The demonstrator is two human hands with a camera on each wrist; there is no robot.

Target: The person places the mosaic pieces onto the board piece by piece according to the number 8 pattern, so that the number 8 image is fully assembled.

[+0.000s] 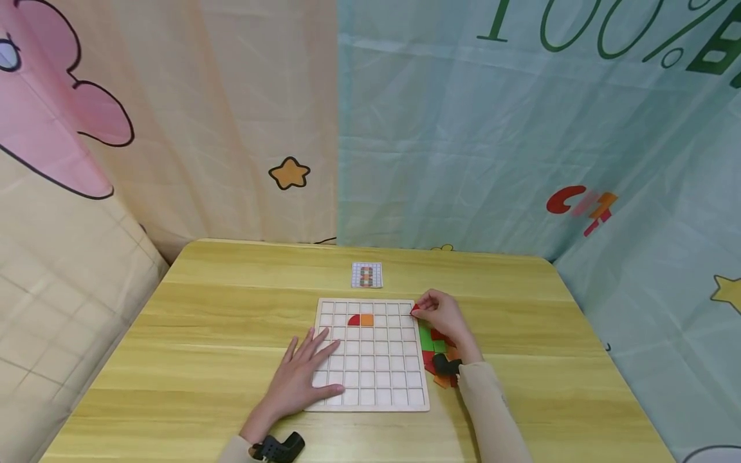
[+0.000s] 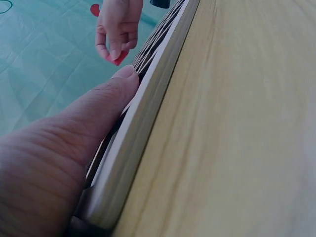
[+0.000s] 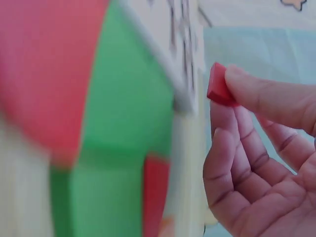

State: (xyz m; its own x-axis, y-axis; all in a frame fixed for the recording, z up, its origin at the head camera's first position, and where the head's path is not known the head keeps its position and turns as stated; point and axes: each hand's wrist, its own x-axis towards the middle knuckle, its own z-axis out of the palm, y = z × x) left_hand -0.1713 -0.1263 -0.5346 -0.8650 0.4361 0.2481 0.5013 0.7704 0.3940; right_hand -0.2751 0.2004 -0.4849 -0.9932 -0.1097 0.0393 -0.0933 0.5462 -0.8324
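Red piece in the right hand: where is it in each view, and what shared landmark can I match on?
Head: red piece slightly right of centre, below mid-height, by the upper right corner of the grid board.
Left wrist: red piece in the upper left part.
Right wrist: red piece right of centre, above the middle.
Shared landmark: the right hand, pinching it in all three views.
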